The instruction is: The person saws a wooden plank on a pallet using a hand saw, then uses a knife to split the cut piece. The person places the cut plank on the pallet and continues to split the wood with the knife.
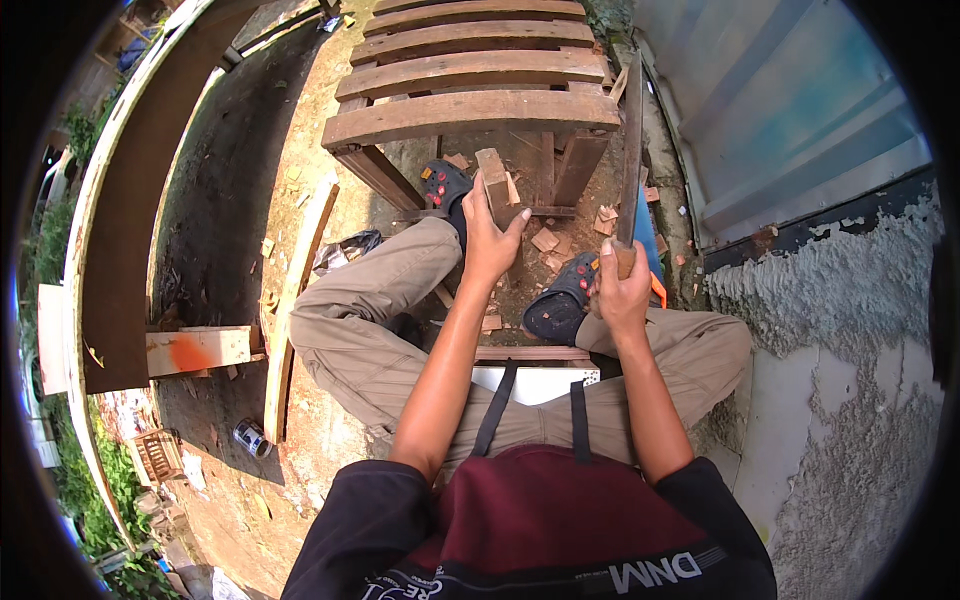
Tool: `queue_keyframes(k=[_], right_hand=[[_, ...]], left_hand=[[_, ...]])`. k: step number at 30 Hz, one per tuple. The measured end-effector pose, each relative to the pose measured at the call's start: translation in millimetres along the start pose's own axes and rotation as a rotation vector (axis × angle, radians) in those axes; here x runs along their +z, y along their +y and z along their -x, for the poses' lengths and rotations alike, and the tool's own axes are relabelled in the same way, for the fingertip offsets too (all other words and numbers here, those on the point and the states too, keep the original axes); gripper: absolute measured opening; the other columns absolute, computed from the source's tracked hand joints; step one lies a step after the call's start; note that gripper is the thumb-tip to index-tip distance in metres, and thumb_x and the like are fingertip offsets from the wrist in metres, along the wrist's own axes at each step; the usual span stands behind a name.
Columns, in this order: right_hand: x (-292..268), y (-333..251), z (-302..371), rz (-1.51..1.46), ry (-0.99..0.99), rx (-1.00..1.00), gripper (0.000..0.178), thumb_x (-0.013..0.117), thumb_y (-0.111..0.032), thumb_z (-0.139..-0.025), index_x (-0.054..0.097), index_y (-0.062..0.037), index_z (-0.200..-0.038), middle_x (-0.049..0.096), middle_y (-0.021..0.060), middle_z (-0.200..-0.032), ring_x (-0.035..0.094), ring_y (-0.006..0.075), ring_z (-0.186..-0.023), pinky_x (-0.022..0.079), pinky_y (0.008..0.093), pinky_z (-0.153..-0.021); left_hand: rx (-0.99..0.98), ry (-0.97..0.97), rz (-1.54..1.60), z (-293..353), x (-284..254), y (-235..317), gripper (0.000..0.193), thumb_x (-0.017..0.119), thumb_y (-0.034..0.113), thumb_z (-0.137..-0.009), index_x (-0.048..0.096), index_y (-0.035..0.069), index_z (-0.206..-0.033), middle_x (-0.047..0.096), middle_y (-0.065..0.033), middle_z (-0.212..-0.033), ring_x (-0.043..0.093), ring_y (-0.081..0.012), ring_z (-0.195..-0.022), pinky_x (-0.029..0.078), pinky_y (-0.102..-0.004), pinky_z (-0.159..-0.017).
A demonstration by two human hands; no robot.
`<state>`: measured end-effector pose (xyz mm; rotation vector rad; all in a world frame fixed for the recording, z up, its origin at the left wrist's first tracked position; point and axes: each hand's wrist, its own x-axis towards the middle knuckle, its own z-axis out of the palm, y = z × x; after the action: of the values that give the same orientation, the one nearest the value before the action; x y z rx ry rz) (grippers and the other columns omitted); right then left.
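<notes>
My left hand [492,235] is closed round a short block of wood [494,178], which stands up from the fingers between my knees. In my right hand [622,290] is the handle of a machete [631,150]; its long dark blade points up and away, to the right of the block and apart from it. Just beyond both hands stands a slatted wooden bench [480,110]. Cut wood scraps [550,240] lie on the ground between my feet.
A corrugated metal sheet [780,110] and a rough plastered wall [840,290] stand close on the right. To the left lie a long plank [300,305], a tin can [252,438] and a board with an orange mark [200,351]. My dark clogs [560,300] flank the scraps.
</notes>
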<state>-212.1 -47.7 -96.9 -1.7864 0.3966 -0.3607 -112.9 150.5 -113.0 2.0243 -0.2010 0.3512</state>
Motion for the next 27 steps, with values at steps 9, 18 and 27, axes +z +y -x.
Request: queue_keyframes(k=[9,18,27], right_hand=[[51,-74,36,0.03,-0.174,-0.25,0.029,0.068,-0.018,-0.096,0.06,0.0007,-0.117,0.072,0.0117,-0.086,0.068,0.0181,-0.075,0.052,0.0339,-0.068],[69,-81,39,0.056,-0.207,-0.266,0.03,0.068,-0.019,-0.096,0.06,0.0012,-0.116,0.069,0.0136,-0.077,0.068,0.0172,-0.069,0.051,0.0345,-0.064],[75,-82,40,0.062,-0.193,-0.288,0.03,0.068,-0.018,-0.096,0.06,0.0013,-0.118,0.071,0.0179,-0.087,0.071,0.0255,-0.078,0.053,0.0373,-0.07]], left_hand=[[0.032,-0.03,0.012,3,-16,0,0.088,0.088,0.018,-0.074,0.04,-0.005,-0.144,0.051,-0.0243,-0.13,0.053,-0.0394,-0.123,0.043,-0.0434,-0.105],[-0.025,-0.02,0.059,13,-26,8,0.081,0.089,0.01,-0.067,0.047,-0.005,-0.135,0.055,-0.0214,-0.128,0.056,-0.0395,-0.121,0.047,-0.0426,-0.101],[-0.044,-0.019,0.111,15,-25,8,0.081,0.089,0.004,-0.064,0.048,-0.003,-0.135,0.055,-0.0197,-0.128,0.055,-0.0383,-0.122,0.047,-0.0424,-0.101]])
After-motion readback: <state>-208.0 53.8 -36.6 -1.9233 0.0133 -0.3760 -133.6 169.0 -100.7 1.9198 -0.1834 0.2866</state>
